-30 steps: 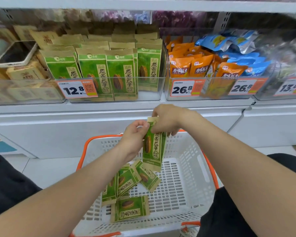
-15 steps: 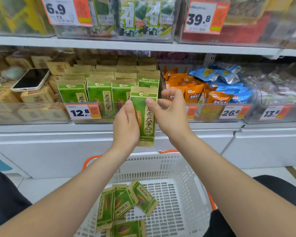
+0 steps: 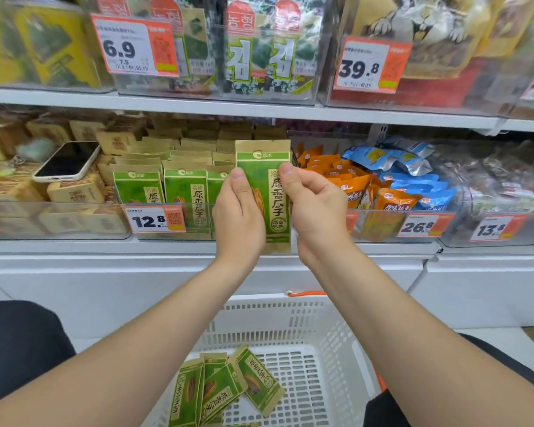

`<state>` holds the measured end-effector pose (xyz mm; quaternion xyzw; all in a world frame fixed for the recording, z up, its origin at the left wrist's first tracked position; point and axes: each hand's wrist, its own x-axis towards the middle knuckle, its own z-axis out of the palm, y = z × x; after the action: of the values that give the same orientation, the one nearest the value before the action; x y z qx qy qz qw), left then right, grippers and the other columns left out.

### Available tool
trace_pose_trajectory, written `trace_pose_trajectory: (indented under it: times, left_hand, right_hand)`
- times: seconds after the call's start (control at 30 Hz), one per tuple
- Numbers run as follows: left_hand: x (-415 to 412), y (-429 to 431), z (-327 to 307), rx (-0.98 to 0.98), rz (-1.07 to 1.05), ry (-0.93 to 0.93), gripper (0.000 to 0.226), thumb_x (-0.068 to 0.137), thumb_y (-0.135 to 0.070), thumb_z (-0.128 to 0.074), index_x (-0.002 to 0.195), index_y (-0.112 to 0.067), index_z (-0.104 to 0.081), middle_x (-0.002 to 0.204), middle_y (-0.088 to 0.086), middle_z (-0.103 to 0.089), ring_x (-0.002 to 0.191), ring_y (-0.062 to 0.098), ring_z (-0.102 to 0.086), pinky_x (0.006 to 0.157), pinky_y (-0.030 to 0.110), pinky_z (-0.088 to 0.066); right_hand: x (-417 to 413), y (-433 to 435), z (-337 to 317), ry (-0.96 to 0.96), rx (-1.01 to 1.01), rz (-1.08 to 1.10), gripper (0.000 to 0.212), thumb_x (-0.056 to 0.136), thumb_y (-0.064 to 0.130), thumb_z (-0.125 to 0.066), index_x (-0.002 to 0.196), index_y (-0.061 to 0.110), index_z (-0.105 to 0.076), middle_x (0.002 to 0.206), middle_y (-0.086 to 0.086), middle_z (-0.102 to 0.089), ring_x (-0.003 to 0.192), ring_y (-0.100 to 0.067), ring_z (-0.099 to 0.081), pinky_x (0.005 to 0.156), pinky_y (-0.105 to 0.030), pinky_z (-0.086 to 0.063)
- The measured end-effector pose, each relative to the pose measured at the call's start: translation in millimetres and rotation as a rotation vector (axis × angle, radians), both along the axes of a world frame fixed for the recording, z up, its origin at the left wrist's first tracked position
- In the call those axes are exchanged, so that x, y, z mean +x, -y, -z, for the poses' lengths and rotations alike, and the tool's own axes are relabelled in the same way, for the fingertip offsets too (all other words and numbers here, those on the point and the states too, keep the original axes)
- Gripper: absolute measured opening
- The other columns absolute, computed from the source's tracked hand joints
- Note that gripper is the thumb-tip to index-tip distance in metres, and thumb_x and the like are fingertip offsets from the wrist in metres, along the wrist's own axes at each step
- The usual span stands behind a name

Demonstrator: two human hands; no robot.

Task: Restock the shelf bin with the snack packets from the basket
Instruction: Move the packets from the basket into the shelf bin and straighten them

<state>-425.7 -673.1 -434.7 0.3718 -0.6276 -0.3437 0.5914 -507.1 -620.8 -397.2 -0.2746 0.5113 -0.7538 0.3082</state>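
Holding one green snack packet (image 3: 264,195) upright in front of the shelf bin (image 3: 198,235), print facing me, with its kraft top edge at 12 o'clock. My left hand (image 3: 239,220) pinches the packet's left edge, thumb on the front and fingers behind it. My right hand (image 3: 313,211) pinches the right edge, thumb tip on the front near the top and the other fingers curled. The packet covers the right end of the bin's clear front wall, and its bottom hangs below the bin's base line. I can't tell whether it touches the bin. Inside the bin, rows of matching stocked packets (image 3: 184,186) stand upright at 9 o'clock from the held one. The 12.8 price tag (image 3: 153,220) sits on the front wall below them. The white basket (image 3: 290,322) is at 6 o'clock, low between my forearms. A few loose packets (image 3: 225,386) lie flat and overlapping in its near-left part. A phone (image 3: 67,161) rests face up on brown boxes in the next bin, at 9 o'clock. Orange packets (image 3: 349,186) are just beside the held packet at 3 o'clock, and blue packets (image 3: 392,161) lie beyond them. The shelf above at 12 o'clock carries seaweed packs and the 6.9 and 39.8 tags.
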Motion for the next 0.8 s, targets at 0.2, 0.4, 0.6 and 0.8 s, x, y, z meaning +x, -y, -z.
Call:
trace_pose_trajectory:
  times: [0.2,0.4,0.6,0.8]
  left_hand:
    - [-2.8,18.4,-19.1,-0.170,-0.055,0.131,0.042,0.115,-0.036,-0.029,0.085,-0.018,-0.053,0.073,-0.008,-0.056,0.068,0.004,-0.052,0.062,0.033,-0.031]
    - [8.7,54.4,-42.5,-0.354,-0.041,0.578,0.029,0.110,-0.028,-0.036,0.106,-0.023,-0.064,0.109,0.003,-0.060,0.107,0.025,-0.052,0.092,0.045,-0.043]
    - [30.4,78.0,-39.2,-0.286,0.029,1.082,0.055,0.097,-0.030,-0.053,0.149,-0.017,-0.046,0.153,0.006,-0.048,0.144,0.028,-0.041,0.125,0.054,-0.018]
    - [27.1,84.5,-33.3,-0.388,-0.048,1.184,0.055,0.093,-0.063,-0.057,0.128,-0.020,-0.049,0.135,0.002,-0.054,0.126,0.027,-0.051,0.113,0.055,-0.031]
  right_hand:
    - [-20.8,3.5,-15.5,-0.486,-0.040,-0.057,0.054,0.090,0.009,-0.080,0.132,0.018,-0.046,0.104,-0.003,-0.076,0.091,-0.011,-0.075,0.082,-0.036,-0.062]
    - [-48.9,13.4,-18.2,-0.781,-0.076,0.194,0.046,0.085,0.012,-0.082,0.119,0.017,-0.052,0.100,0.014,-0.071,0.095,-0.006,-0.071,0.088,-0.042,-0.058]
    - [-67.9,30.8,-12.6,-0.830,-0.037,0.098,0.046,0.092,0.012,-0.074,0.125,0.019,-0.043,0.105,0.008,-0.067,0.099,-0.014,-0.069,0.092,-0.050,-0.056]
    - [-65.2,47.3,6.7,-1.406,0.335,0.087,0.046,0.086,0.020,-0.082,0.113,0.032,-0.048,0.106,0.012,-0.064,0.108,-0.020,-0.058,0.103,-0.042,-0.042]
